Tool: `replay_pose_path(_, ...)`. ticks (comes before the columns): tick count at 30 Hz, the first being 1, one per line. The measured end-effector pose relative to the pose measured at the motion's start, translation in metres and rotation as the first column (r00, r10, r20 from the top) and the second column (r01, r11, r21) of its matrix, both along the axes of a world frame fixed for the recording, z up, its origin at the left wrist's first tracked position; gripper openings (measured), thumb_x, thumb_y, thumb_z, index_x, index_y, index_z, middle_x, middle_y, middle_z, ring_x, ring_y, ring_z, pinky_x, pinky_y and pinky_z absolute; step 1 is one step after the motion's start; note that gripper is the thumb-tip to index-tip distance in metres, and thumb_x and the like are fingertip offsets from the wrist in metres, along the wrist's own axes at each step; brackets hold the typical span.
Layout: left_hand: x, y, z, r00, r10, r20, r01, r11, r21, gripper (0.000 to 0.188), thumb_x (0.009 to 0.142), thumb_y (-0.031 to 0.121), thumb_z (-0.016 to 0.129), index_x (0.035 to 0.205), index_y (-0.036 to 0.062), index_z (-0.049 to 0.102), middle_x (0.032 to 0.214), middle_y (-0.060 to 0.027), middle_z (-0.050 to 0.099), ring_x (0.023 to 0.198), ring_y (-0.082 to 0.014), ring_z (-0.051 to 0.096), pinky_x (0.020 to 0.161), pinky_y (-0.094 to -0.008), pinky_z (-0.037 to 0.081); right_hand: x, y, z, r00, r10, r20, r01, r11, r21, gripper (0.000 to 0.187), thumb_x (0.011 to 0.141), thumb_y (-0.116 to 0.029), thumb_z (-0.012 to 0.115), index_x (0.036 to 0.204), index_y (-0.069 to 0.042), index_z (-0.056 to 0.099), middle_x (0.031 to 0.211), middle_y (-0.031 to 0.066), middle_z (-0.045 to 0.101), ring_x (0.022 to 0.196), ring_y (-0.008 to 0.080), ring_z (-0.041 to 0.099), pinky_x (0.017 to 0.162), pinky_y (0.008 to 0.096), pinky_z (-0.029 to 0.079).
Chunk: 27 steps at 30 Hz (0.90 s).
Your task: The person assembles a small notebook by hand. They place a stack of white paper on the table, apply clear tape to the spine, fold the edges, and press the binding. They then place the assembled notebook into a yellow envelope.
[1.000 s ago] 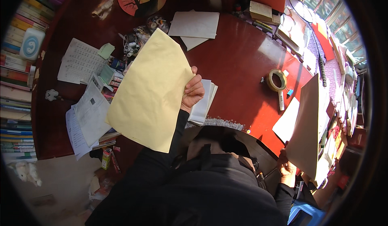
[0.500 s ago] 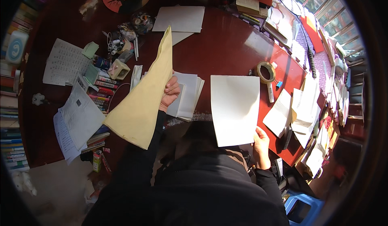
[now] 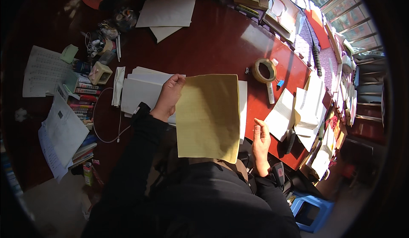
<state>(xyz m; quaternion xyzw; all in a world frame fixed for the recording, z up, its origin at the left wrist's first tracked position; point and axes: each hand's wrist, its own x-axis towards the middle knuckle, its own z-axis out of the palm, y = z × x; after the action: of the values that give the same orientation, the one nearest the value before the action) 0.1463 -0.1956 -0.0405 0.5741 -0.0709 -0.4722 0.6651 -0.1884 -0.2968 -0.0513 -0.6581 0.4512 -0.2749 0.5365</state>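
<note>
My left hand (image 3: 169, 95) is closed on the upper left corner of a yellow paper sheet (image 3: 207, 116), which hangs in front of me over the table's near edge. Behind its right side shows a strip of white paper (image 3: 243, 110); the rest of that sheet is hidden. To the right of both, my right hand (image 3: 261, 146) has its fingers raised and loosely apart, with nothing seen in them. White papers (image 3: 142, 91) lie on the table beyond my left wrist.
On the dark red table (image 3: 204, 46) stands a tape roll (image 3: 264, 70) beside a blue clip (image 3: 280, 83). Loose papers (image 3: 309, 110) lie at the right. Books (image 3: 83, 103) and a white cable (image 3: 96, 131) are at the left. A blue stool (image 3: 313, 212) is at lower right.
The yellow sheet has swung from the left to in front of me, now flat and covering most of the white sheet. My right hand has let go of the white sheet.
</note>
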Motion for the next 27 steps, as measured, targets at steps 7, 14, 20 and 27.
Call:
replay_pose_path(7,-0.040,-0.030,-0.045,0.928,-0.282,0.245,0.200,0.929,0.311,0.019,0.104,0.018,0.052,0.092,0.0040,0.058,0.077,0.0057,0.050,0.073,-0.0035,0.042,0.066,-0.0220,0.039,0.077,-0.064,-0.007,0.992,0.098,0.073,-0.115,0.951,0.289,0.051,0.103,-0.043,0.050,0.136,-0.004,0.051,0.097,0.0018,0.064,0.074,0.0034,0.049,0.069,0.0199,0.045)
replay_pose_path(14,-0.039,-0.032,-0.078,0.915,-0.270,0.298,0.108,0.879,0.464,0.025,0.100,0.025,0.057,0.103,0.0006,0.057,0.071,-0.0037,0.056,0.066,-0.0127,0.050,0.061,-0.0307,0.043,0.091,-0.079,-0.052,0.987,0.079,-0.139,-0.053,0.982,0.183,0.017,0.098,-0.015,0.063,0.100,0.002,0.064,0.079,-0.0008,0.062,0.073,0.0053,0.050,0.066,0.0213,0.043)
replay_pose_path(20,-0.050,-0.028,-0.067,0.875,-0.185,0.447,0.010,0.931,0.366,0.033,0.090,0.007,0.067,0.117,-0.0041,0.050,0.077,-0.0091,0.060,0.064,-0.0216,0.056,0.064,-0.0350,0.047,0.097,-0.086,-0.063,0.964,-0.016,-0.264,0.057,0.988,0.147,0.016,0.098,-0.014,0.063,0.098,0.002,0.062,0.082,0.0017,0.065,0.075,0.0061,0.054,0.070,0.0221,0.046)
replay_pose_path(27,-0.063,-0.018,-0.059,0.329,-0.398,0.856,-0.032,0.902,0.431,0.053,0.086,0.003,0.067,0.136,0.0048,0.048,0.111,-0.0127,0.051,0.089,-0.0264,0.057,0.079,-0.0368,0.049,0.101,-0.084,-0.057,0.957,-0.017,-0.288,0.066,0.985,0.161,0.013,0.099,-0.012,0.062,0.094,0.000,0.059,0.080,-0.0023,0.059,0.073,0.0030,0.049,0.066,0.0189,0.041)
